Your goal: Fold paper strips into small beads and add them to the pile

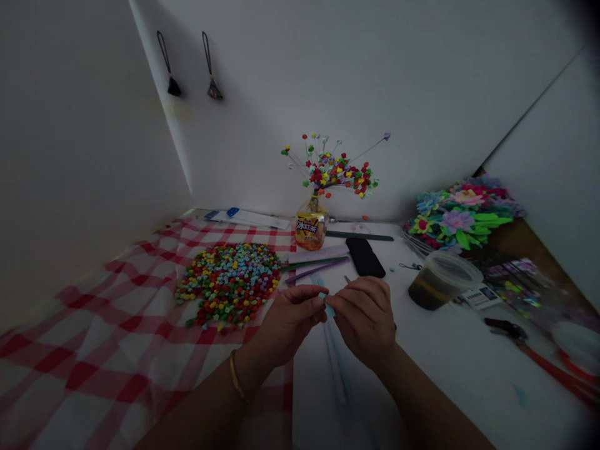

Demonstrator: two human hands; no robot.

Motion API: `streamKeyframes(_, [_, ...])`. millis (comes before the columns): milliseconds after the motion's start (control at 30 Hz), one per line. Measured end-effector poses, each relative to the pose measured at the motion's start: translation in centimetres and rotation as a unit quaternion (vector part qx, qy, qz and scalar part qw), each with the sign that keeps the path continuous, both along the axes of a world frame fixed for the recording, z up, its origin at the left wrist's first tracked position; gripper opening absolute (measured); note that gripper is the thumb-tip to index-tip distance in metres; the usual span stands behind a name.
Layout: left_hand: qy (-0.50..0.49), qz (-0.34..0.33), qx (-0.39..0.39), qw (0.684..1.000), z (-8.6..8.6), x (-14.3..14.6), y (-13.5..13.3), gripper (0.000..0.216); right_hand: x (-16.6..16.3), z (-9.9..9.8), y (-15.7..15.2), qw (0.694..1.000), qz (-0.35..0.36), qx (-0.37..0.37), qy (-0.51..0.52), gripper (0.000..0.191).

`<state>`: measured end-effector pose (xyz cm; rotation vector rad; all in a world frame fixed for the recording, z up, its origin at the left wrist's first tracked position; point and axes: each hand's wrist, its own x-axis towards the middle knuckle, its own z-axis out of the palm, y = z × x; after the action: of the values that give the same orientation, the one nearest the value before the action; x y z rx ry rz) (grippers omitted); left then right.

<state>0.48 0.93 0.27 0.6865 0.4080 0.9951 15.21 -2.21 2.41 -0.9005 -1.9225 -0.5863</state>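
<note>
Fingertips of both hands meet above the table at a light blue paper strip. My left hand pinches its left end, with thumb and index finger pressed together. From the other side, my right hand grips the same strip between thumb and fingers. Much of the strip is hidden by the fingers. Below the hands, long pale blue strips lie on the white tabletop. A heap of small multicoloured folded paper stars spreads over the checked cloth to the left.
Beyond my hands are a black phone, green and purple strips and a labelled bottle holding star-tipped stems. To the right stand a plastic tub, pliers and fluffy flowers. A red-white cloth covers the left side.
</note>
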Motion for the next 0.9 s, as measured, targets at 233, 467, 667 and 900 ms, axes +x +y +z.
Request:
streamKeyframes(233, [0.013,0.022,0.039,0.999,0.1,-0.2,0.3,0.019,-0.3,-0.5,0.6,0.954,0.115,-0.184,0.208,0.012])
streamKeyframes(467, [0.057,0.055,0.100,0.992,0.2,-0.1,0.2,0.019,-0.8,-0.8,0.7,0.725,0.258,-0.428,0.474,0.006])
streamKeyframes(667, [0.109,0.082,0.138,0.981,0.4,-0.2,0.1,0.017,-1.0,-0.9,0.8,0.657,0.251,-0.463,0.540,0.011])
streamKeyframes(900, [0.148,0.114,0.131,0.974,0.6,-0.1,0.0,0.016,-0.8,-0.8,1.0,0.690,0.201,-0.458,0.523,0.011])
